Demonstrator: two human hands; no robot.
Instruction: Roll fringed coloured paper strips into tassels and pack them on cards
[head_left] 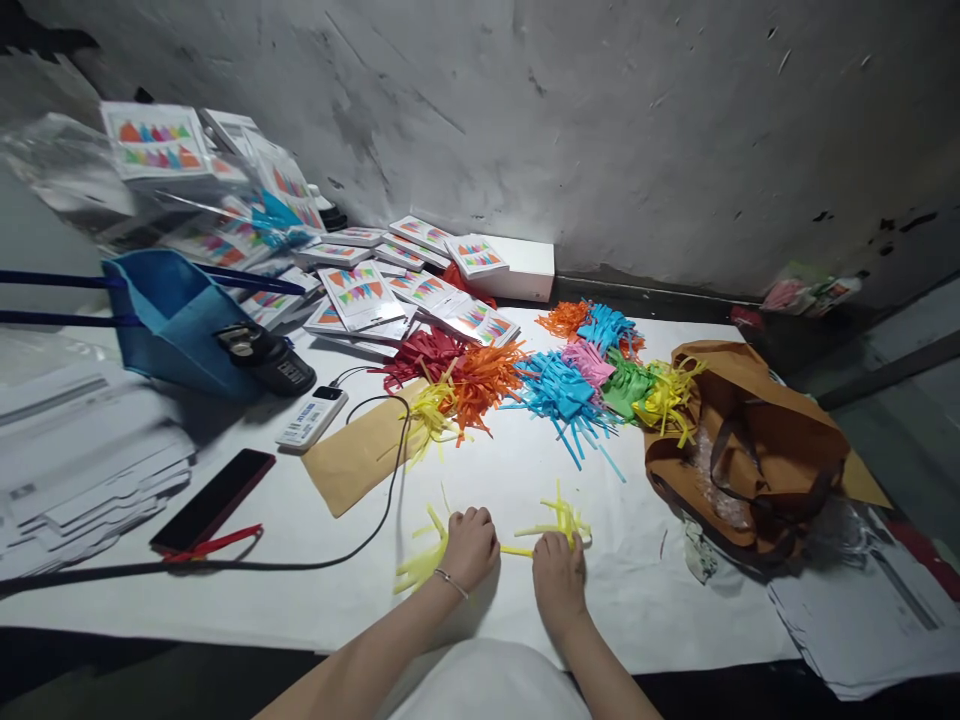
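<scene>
A yellow paper tassel (516,551) lies stretched between my two hands just over the white table, its middle a narrow band and its fringed strips fanning out at both ends. Closed around its left part is my left hand (472,549), with strips spreading out beyond the wrist. My right hand (559,580) grips the other end, and loose yellow strips stick up past the fingers. Farther back sit piles of fringed tassels: dark red (427,362), orange (487,385), blue (566,390), pink (589,364), green (630,385) and yellow (670,395).
Picture-printed packs (361,296) heap up at the back left near a blue bag (176,320). A phone (214,500), red scissors-like tool (217,545), power bank (313,418) and black cable (300,566) lie left. A brown bag (795,430) and flat white packaging (862,610) are right.
</scene>
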